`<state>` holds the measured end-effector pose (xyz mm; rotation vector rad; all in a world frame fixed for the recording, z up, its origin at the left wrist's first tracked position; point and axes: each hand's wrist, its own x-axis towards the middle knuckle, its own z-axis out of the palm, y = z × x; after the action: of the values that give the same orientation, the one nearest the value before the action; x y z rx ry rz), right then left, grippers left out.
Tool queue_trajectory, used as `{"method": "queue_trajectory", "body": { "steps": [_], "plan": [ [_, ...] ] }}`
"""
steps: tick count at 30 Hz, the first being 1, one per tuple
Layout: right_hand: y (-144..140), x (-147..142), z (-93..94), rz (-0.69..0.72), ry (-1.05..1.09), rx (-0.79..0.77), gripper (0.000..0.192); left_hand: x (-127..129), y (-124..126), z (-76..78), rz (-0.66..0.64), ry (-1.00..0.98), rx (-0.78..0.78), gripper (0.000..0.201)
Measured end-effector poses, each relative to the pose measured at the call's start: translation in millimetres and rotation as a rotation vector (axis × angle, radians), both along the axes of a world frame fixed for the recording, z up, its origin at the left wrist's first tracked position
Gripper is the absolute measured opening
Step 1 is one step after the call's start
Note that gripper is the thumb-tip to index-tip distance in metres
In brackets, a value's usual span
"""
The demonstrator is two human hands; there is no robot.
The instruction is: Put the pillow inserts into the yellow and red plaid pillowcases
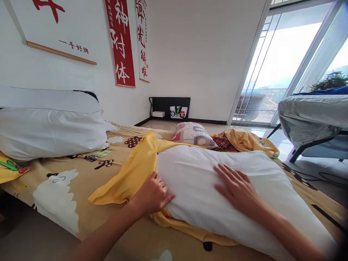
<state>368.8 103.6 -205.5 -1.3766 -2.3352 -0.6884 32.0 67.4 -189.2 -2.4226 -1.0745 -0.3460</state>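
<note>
A white pillow [190, 177] lies flat on the bed, with a yellow pillowcase [136, 163] spread under it and out past its left end. My left hand [153, 192] is closed at that left end, fingers curled on the edge of the pillowcase and the thumb stretched toward the pillow. Its grip is partly hidden by the knuckles. My right hand [236, 185] rests open on top of the pillow, fingers extended. Yellow cloth also shows along the pillow's near side.
A patterned bed sheet [100, 185] covers the bed. White pillows [51, 130] are stacked at the left. Beyond the pillow lie a patterned cushion [193, 134] and crumpled yellow cloth [250, 141]. A covered rack [312, 112] stands by the glass door at right.
</note>
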Motion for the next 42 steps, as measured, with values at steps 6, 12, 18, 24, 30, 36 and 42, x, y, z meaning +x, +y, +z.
{"method": "queue_trajectory", "body": {
  "steps": [6, 12, 18, 24, 30, 36, 42],
  "plan": [
    [-84, -15, -48.2, 0.108, -0.253, 0.346, 0.062, 15, -39, -34.2, 0.054, 0.138, -0.176, 0.047],
    [-34, -10, -12.5, 0.257, -0.207, 0.530, 0.049, 61, -31, -73.6, 0.022, 0.074, 0.013, 0.019],
    [-30, -57, 54.3, 0.327, -0.159, 0.513, 0.035, 131, -21, -55.6, -0.147, -0.349, 0.328, 0.017],
    [-14, -61, 43.2, 0.446, -0.251, 0.167, 0.026, 151, -30, -43.4, -0.225, -0.379, 0.339, 0.015],
    [-61, -1, -11.9, 0.448, -0.209, 0.312, 0.039, 68, -61, -44.2, -0.288, -0.297, 0.258, 0.043],
    [-81, 29, -17.2, 0.071, -0.137, 0.380, 0.061, 12, -28, -1.1, -0.094, -0.216, -0.067, 0.053],
    [-46, 31, -8.2, 0.094, -0.119, 0.395, 0.055, 39, 2, 52.8, -0.072, -0.106, -0.333, 0.035]
  ]
}}
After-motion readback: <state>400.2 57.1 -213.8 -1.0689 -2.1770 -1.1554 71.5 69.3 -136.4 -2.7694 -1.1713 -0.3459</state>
